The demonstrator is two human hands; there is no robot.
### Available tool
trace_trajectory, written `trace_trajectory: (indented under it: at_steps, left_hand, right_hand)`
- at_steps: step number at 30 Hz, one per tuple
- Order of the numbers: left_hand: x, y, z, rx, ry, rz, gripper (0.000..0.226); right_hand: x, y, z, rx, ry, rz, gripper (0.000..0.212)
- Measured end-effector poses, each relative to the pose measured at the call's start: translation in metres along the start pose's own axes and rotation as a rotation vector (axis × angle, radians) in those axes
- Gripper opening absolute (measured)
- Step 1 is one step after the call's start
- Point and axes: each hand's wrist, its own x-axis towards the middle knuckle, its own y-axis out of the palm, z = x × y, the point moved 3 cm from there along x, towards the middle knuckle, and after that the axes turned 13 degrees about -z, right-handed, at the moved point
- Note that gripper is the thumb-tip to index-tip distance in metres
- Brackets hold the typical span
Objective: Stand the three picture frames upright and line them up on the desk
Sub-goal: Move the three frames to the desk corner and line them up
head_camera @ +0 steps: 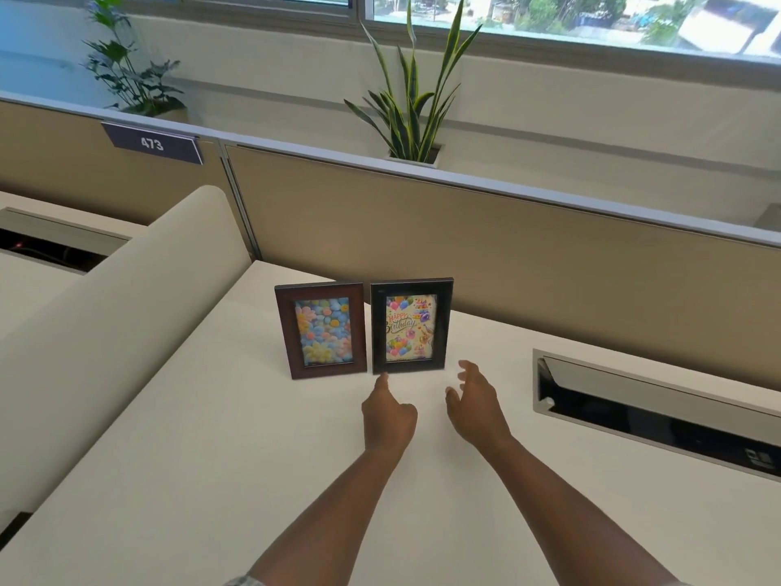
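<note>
Two picture frames stand upright side by side on the white desk. The brown frame with a flower picture is on the left; the black frame with a birthday picture is on the right, almost touching it. Only these two frames are in view. My left hand is just in front of the black frame, fingers curled, its forefinger pointing at the frame's lower left corner. My right hand hovers near the frame's lower right corner, fingers apart, holding nothing.
A beige partition runs behind the frames. An open cable tray is sunk into the desk at the right. A rounded beige divider borders the desk on the left. A potted plant stands behind the partition.
</note>
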Motion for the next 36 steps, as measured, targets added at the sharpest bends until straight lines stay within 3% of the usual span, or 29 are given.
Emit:
trace_trajectory:
  at_steps: [4, 7, 13, 17, 22, 31, 36]
  left_hand:
    - [-0.047, -0.009, 0.006, -0.06, 0.059, 0.063, 0.041]
    - [-0.088, -0.009, 0.006, -0.075, 0.104, 0.131, 0.035]
    - [-0.192, 0.015, 0.01, -0.06, 0.266, 0.356, 0.039]
    - [-0.265, 0.052, 0.018, -0.023, 0.369, 0.599, 0.045]
    - [-0.334, 0.101, 0.015, -0.003, 0.453, 0.818, 0.066]
    - [-0.373, 0.154, 0.0, -0.073, 0.335, 0.785, 0.048]
    - [-0.372, 0.159, -0.011, -0.099, 0.311, 0.813, 0.052]
  right_hand:
    - [-0.054, -0.04, -0.014, -0.02, -0.051, -0.067, 0.035]
    - [-0.095, -0.076, -0.028, -0.034, -0.078, -0.096, 0.028]
    - [-0.196, -0.145, -0.08, -0.024, -0.061, -0.13, 0.018]
    - [-0.261, -0.185, -0.139, -0.052, 0.043, -0.135, 0.019]
    - [-0.308, -0.231, -0.205, -0.124, 0.172, -0.19, 0.014]
    - [-0.308, -0.295, -0.275, -0.363, 0.433, -0.252, 0.029]
    - [-0.288, -0.308, -0.27, -0.196, 0.365, -0.362, 0.028]
